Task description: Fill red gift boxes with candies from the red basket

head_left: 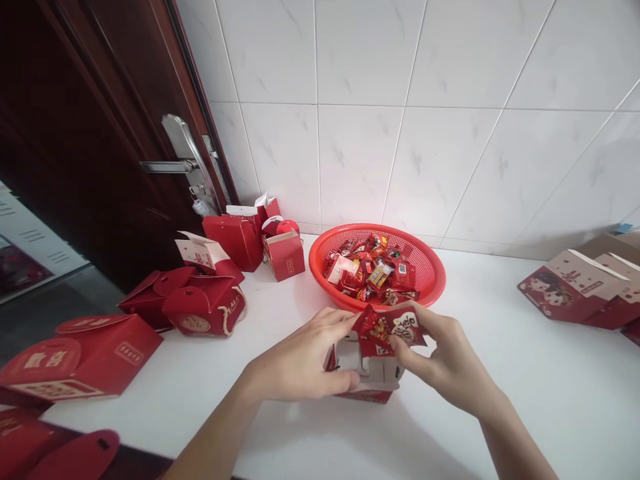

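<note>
An opened red-and-white paper gift box [367, 393] stands on the white table in front of me, its pale flaps spread at the top. My left hand [305, 357] is closed around the box's left side, the thumb on a near flap. Its forefinger reaches a red snack packet [371, 328] above the opening. My right hand [443, 343] pinches red printed wrapping at the box's right side between thumb and fingers. Just beyond both hands is a red plastic basket [439, 277] holding many small wrapped sweets [377, 273]. My fingers partly hide the box's inside.
Several red gift boxes [205, 310] stand along the table's left side, some closed with rope handles. More printed boxes [575, 283] lean at the right edge. Behind the white table [500, 373] rises a tiled wall [450, 153]. A dark wooden door [115, 100] is at the left.
</note>
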Demonstrator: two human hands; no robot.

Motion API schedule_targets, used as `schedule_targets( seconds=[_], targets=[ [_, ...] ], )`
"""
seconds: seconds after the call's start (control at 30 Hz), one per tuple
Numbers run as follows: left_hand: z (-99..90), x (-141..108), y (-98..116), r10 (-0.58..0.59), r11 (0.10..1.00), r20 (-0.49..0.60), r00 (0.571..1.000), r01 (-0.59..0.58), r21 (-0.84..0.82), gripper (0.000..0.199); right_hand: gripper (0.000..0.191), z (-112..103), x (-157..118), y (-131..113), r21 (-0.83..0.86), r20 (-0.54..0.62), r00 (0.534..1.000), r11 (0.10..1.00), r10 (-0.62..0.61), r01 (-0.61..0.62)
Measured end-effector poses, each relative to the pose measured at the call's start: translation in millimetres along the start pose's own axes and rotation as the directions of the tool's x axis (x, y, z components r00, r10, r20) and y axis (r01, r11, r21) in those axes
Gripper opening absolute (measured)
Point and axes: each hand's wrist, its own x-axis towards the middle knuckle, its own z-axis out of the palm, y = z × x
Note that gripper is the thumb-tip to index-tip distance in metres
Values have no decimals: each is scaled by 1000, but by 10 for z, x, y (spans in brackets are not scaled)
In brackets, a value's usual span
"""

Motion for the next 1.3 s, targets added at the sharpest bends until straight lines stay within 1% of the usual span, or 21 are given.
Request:
schedule_targets(
  seconds=[0.07, 0.17, 0.37, 0.53, 0.6, 0.7, 0.83, 0.9, 1.03, 1.1, 1.23, 1.3],
  targets=[
    [11, 0, 8, -21, 1000, 4, 1000, 21, -16, 78, 8, 7, -15, -29, 0, 49, 999, 1000, -8, 8],
    [12, -1, 9, -53, 998, 7, 999, 54, -26, 82, 14, 2, -22, -39, 25, 100, 995, 1000, -11, 9],
    [6, 6, 20, -85, 996, 17, 996, 86, -30, 78, 13, -26, -20, -41, 34, 122, 993, 999, 9, -13],
    [16, 12, -4, -114, 993, 28, 993, 115, -12, 93, 27, -16, -21, -60, 11, 158, 987, 1000, 4, -6],
    [24, 9, -26, -109, 994, 18, 994, 110, -6, 95, 28, -10, -23, -63, 7, 169, 986, 1000, 11, -12],
    [33, 6, -46, -96, 995, 9, 995, 96, 1, 96, 25, -5, -24, -57, -4, 148, 989, 1000, -2, 3],
    [36, 10, -40, -137, 990, 26, 990, 137, 11, 103, 12, -2, -19, -38, -118, 63, 996, 991, -61, 68],
    [36, 11, -37, -142, 990, 23, 990, 142, 10, 102, 14, 2, -20, -34, -133, 70, 995, 988, -72, 81],
    [37, 12, -49, -133, 991, 22, 991, 133, 10, 99, 16, 15, -32, -43, -63, 156, 987, 997, -41, 52],
    [38, 14, -56, -129, 992, 26, 991, 129, 15, 100, 18, 18, -33, -43, -49, 175, 984, 998, -26, 35],
    [39, 19, -69, -92, 996, 13, 996, 91, 11, 99, 13, 18, -19, -31, -71, 117, 993, 997, -30, 39],
    [41, 18, -82, -80, 997, 5, 997, 80, 11, 97, 17, 21, -9, -25, -106, 75, 996, 992, -56, 64]
  ],
)
